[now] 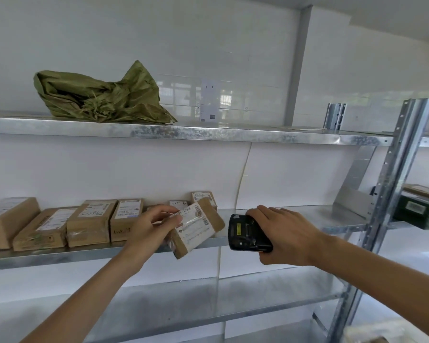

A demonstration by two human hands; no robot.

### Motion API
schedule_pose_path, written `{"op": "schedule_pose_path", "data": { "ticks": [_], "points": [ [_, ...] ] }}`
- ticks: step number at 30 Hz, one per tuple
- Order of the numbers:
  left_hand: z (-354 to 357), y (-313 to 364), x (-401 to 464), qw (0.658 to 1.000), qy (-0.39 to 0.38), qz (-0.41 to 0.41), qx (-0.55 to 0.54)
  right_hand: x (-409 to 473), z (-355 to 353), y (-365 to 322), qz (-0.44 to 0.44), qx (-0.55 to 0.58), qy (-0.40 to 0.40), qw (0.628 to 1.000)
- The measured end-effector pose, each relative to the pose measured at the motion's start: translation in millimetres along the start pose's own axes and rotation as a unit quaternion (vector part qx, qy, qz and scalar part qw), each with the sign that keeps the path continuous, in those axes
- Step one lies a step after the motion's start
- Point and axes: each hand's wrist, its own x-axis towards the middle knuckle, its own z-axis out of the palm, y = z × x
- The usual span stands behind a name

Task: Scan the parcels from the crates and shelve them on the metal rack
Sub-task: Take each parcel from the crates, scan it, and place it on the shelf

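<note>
My left hand (151, 227) grips a small brown cardboard parcel (198, 227) with a white label, tilted, just in front of the middle shelf (307, 220) of the metal rack. My right hand (286, 235) holds a black handheld scanner (247, 233) right beside the parcel, its front turned toward the label. Several brown labelled parcels (89, 222) stand in a row on the middle shelf to the left, and two more (203, 197) stand behind the held one.
A crumpled green sack (99, 95) lies on the top shelf (183, 132). The rack's upright post (391, 184) rises at right, with a dark green box (417, 211) beyond it. A lower shelf (208, 300) runs under my arms.
</note>
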Motion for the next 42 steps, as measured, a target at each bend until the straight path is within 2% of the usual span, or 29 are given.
{"op": "schedule_pose_path", "data": {
  "ticks": [3,6,13,19,23,29,42],
  "points": [
    [29,-2,-3,0.996,0.009,-0.035,-0.082,-6,11,2,0.018,0.058,-0.018,0.998],
    [60,-10,-1,0.992,-0.009,-0.058,-0.108,-9,26,12,0.025,0.114,-0.027,0.993],
    [130,-27,28,0.992,-0.046,-0.077,-0.083,-1,59,67,0.034,0.216,0.003,0.976],
    [191,-52,62,0.996,-0.061,-0.06,-0.005,14,101,137,0.045,0.253,0.014,0.966],
    [219,-68,78,0.992,-0.106,-0.072,0.01,28,130,175,0.046,0.278,0.002,0.96],
    [229,-90,93,0.992,-0.094,-0.068,0.054,63,174,199,0.039,0.313,-0.03,0.949],
    [204,-169,135,0.989,-0.052,-0.077,0.115,145,253,176,0.018,0.359,-0.095,0.928]
  ]
}}
